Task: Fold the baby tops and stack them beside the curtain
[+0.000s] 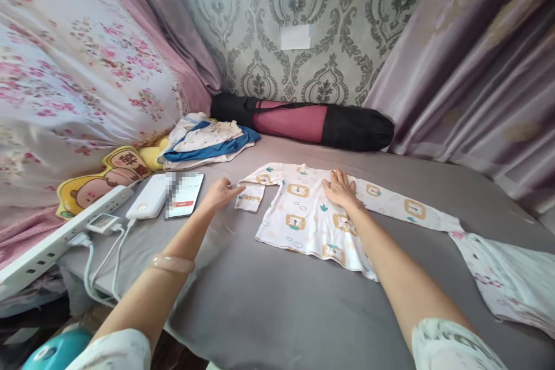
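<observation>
A small white long-sleeved shirt [310, 217] with yellow lion-face prints and green leaves lies spread on the grey sheet. My right hand [341, 189] rests flat on its upper chest, fingers together and stretched out. At the shirt's left side, my left hand [224, 192] is beside the sleeve, which bends back at the elbow so that its cuff [248, 206] points toward me. The left thumb reaches to the edge of that sleeve, and the fingers look apart; whether they touch the cloth I cannot tell. The other sleeve [403, 206] stretches out to the right.
A phone [191, 193], a white power bank [150, 198] and a power strip [102, 211] with cables lie left. Behind are stacked clothes [208, 140], a cartoon cushion [91, 188] and a black-and-red rolled bag [290, 121]. A white floral cloth [511, 277] lies right.
</observation>
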The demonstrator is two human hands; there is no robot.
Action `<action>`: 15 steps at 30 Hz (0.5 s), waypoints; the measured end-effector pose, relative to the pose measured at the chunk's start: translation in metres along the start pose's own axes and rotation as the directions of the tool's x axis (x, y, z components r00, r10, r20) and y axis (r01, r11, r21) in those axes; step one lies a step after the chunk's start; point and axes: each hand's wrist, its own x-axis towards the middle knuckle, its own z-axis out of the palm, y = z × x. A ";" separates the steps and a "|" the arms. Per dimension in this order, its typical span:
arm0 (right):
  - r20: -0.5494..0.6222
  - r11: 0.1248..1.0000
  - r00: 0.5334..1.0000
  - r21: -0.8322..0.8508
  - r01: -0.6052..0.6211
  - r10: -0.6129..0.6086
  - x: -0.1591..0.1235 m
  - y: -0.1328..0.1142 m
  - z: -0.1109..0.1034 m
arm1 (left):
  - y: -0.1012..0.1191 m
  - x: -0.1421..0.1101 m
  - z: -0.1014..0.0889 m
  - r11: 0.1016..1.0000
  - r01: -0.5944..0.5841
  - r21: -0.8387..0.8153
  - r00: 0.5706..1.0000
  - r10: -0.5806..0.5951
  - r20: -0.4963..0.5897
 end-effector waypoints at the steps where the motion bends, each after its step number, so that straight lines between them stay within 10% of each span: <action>1: -0.021 1.000 1.000 -0.014 0.002 -0.002 0.000 -0.006 -0.002 | 0.001 -0.001 -0.001 1.000 0.015 -0.016 1.000 -0.015 0.006; 8: -0.057 0.909 0.925 0.173 0.379 -0.375 0.011 -0.095 0.002 | 0.020 -0.005 -0.001 0.999 0.033 -0.028 0.994 -0.030 0.109; 15: -0.008 0.902 0.949 0.307 0.303 -0.316 0.017 -0.149 0.025 | 0.023 0.004 0.006 0.989 -0.015 -0.147 0.985 0.040 0.170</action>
